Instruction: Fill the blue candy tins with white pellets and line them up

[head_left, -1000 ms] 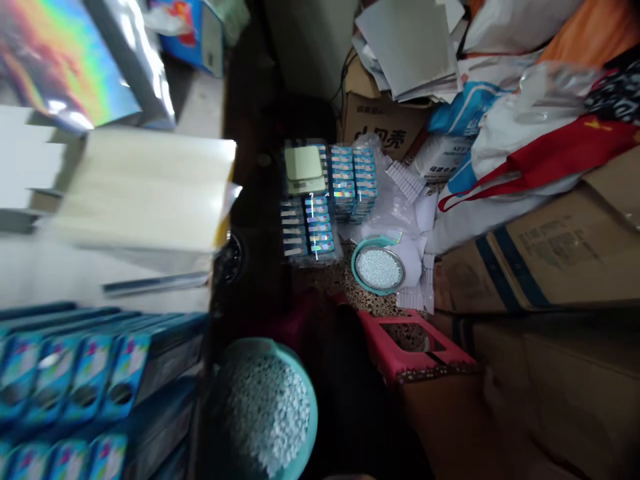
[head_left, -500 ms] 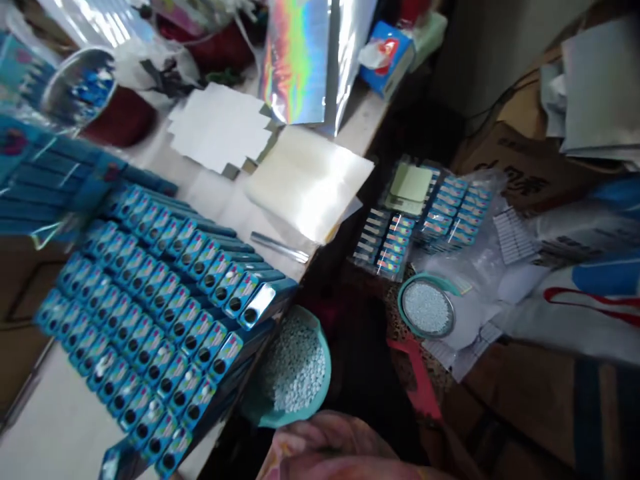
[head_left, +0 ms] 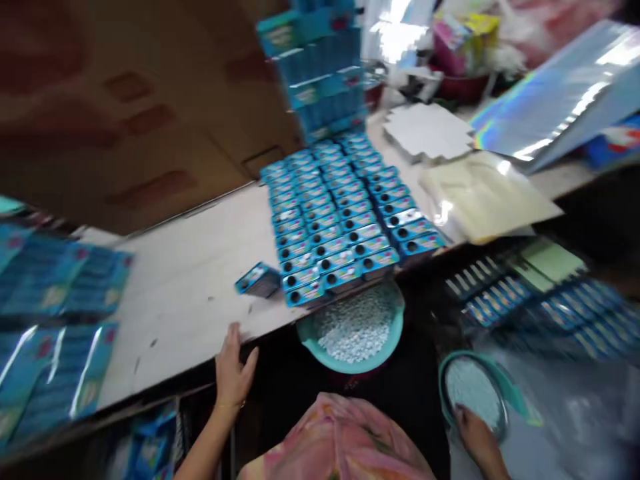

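Observation:
My left hand [head_left: 233, 370] rests on the front edge of the pale worktable [head_left: 190, 293], fingers wrapped over the edge, holding nothing. A single blue box [head_left: 259, 279] lies just above it, beside a large block of several blue boxes [head_left: 345, 223] standing in rows. My right hand [head_left: 473, 433] is low on the right and grips the rim of a small teal bowl of white pellets [head_left: 473, 393]. A bigger teal bowl of white pellets [head_left: 356, 330] sits under the table edge between my hands.
Blue flat packs [head_left: 50, 320] lie at the left. A stack of blue boxes [head_left: 320, 73] stands at the back. White card cut-outs [head_left: 427, 133], clear sleeves [head_left: 487, 197] and holographic sheet [head_left: 560, 100] lie on the right. More blue packs [head_left: 530, 297] lie on the floor.
The view has swung left from the floor clutter to the worktable. Both my hands have come into view, left on the table edge and right on the small bowl.

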The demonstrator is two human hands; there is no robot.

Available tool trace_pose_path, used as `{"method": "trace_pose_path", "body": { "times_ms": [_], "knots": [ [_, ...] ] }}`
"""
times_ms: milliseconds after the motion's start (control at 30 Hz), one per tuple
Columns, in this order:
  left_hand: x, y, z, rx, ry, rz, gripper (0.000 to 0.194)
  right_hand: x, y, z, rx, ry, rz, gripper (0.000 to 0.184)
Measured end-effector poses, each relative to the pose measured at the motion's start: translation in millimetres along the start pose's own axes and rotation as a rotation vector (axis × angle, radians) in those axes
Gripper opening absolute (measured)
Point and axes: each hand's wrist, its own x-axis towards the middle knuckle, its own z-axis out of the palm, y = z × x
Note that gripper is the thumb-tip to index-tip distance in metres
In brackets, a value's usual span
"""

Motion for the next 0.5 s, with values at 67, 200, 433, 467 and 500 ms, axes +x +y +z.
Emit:
{"method": "trace_pose_path", "body": {
  "times_ms": [67,200,433,467,500],
  "knots": [
    [-27,-14,-9.6,-0.045,0.127,-0.071,0.058,35,-30,-11,0.020,-0.014,-0.184,0.037],
    [-98,-56,-40.3,-0.075,0.359,-0.141,0.045,51,-157,-13,0.118,-0.125,-0.769,0.034],
    [-212,-162,-72.9,0.129,0.338,-0.488,0.044,-9,-287,60,-0.228,-0.331,-1.443,0.031],
    [-221,-176,-73.1,0.157,0.298,-0.544,0.044,-10,-285,67,-0.248,-0.324,-1.446,0.031],
    [-227,-187,-72.7,0.176,0.263,-0.589,0.044,-8,-278,71,-0.243,-0.311,-1.432,0.032]
  ]
}}
